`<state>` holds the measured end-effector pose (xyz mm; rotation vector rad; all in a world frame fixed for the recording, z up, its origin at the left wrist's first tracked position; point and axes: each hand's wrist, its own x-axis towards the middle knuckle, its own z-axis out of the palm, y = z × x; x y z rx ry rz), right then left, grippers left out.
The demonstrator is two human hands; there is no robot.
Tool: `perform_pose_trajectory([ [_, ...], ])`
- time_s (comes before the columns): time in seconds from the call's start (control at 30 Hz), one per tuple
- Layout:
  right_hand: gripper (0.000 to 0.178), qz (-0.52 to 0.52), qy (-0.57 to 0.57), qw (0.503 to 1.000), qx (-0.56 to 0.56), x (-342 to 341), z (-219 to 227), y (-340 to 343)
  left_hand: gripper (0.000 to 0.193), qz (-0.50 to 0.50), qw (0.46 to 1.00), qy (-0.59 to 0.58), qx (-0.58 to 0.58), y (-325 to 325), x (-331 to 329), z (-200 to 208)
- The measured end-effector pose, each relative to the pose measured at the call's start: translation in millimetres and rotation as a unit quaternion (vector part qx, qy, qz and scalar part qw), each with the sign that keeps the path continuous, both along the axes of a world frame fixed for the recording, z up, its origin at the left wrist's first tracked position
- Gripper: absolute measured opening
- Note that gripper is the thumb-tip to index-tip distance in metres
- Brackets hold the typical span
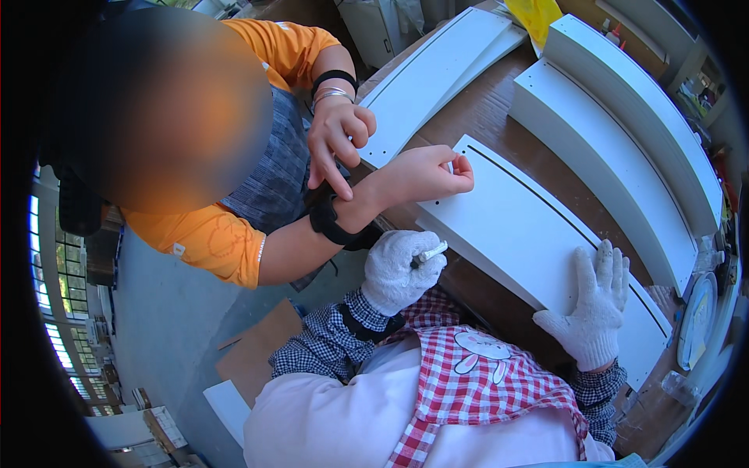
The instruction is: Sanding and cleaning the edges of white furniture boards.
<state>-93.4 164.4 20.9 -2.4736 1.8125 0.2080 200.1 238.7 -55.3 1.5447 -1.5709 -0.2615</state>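
**A:** Where is the panel from your hands?

**B:** The white panel (538, 234) lies on the brown table (499, 117), up and to the right of my left hand (398, 269), toward about one o'clock. Its long axis runs from roughly ten o'clock, near the co-worker, down to four o'clock, past my right hand (593, 308). A thin dark groove follows that same line along its far side.

**A:** Which hand is nearer to it?

**B:** The right one. It lies flat on the panel's near edge, glove spread wide, fingers pointing to twelve, holding nothing, just pressing down. My left is just beside the panel's near edge at the ten o'clock end, not on it.

**A:** And the left holds something?

**B:** It is curled closed around a small white peg (431, 251), pinched between thumb and forefinger, its tip pointing toward two o'clock at the panel. I think it is a dowel, though it is too small to be sure.

**A:** What about the other person?

**B:** The co-worker's hand (425, 173) is at twelve o'clock from my left hand, fist on the panel's top corner, fingers pinched on something I cannot make out. Their other hand (337, 140) hangs above that wrist, apart from the board. More white boards (624, 109) lie farther off at one o'clock.
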Motion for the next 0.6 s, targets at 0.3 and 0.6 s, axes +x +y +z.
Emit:
perform_pose_trajectory([
  [0.3,0.103,-0.001,0.002,1.0,-0.004,1.0,1.0,0.1,0.029,-0.003,1.0,-0.001,-0.013,-0.2,0.5,2.3],
  [0.6,0.101,0.014,-0.005,1.0,-0.02,-2.9,-1.5,1.2,0.029,0.02,0.999,0.04,-0.015,-0.3,-2.4,-0.4],
])
